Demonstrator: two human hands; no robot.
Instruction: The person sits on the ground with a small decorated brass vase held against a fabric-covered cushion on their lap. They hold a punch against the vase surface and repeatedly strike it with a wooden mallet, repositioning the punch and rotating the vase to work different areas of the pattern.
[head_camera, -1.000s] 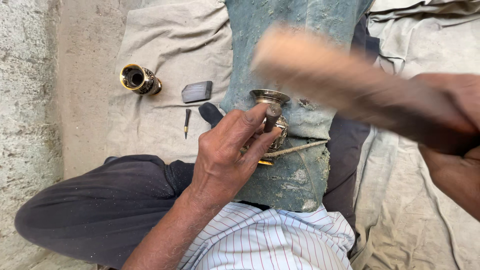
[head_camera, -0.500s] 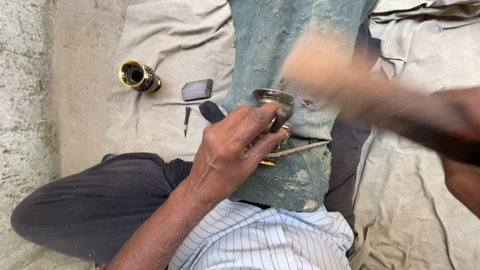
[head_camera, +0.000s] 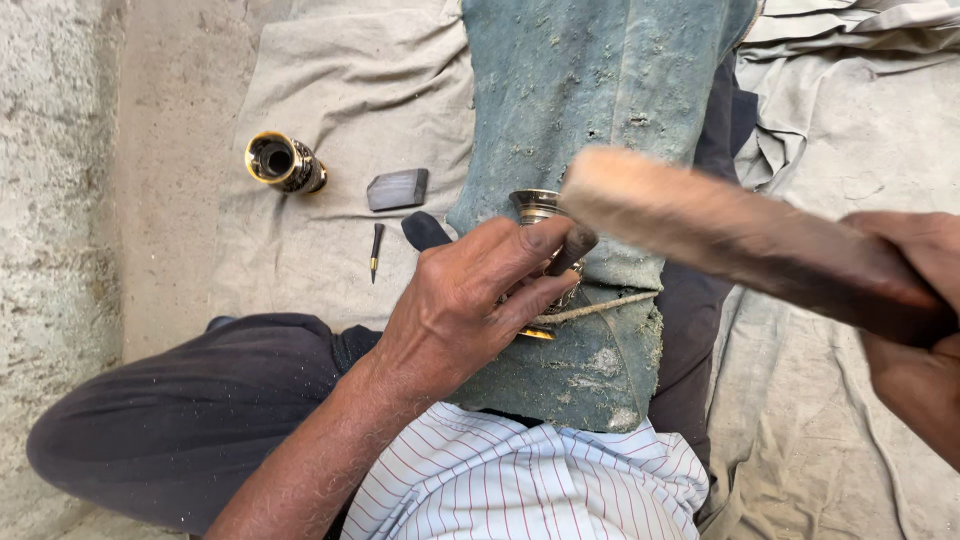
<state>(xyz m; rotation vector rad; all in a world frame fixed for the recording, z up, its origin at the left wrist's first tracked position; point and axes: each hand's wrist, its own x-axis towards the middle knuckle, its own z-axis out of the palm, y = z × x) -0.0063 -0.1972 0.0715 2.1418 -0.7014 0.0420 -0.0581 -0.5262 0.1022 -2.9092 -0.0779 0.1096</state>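
Observation:
My left hand grips a small dark punch tool and steadies a brass vessel on a worn blue-green pad laid over my leg. My right hand holds a thick wooden mallet, blurred with motion, its pale end just above the punch and the vessel's rim. A thin stick lies across the pad under my left fingers. Most of the vessel is hidden behind my left hand.
A second brass vessel lies on its side on the beige cloth at the upper left. Near it are a dark grey block and a small pointed punch. A rough concrete wall runs along the left.
The mallet has swung: it drew back to the right, then came down left toward the punch. My left hand and the vessel stay in place.

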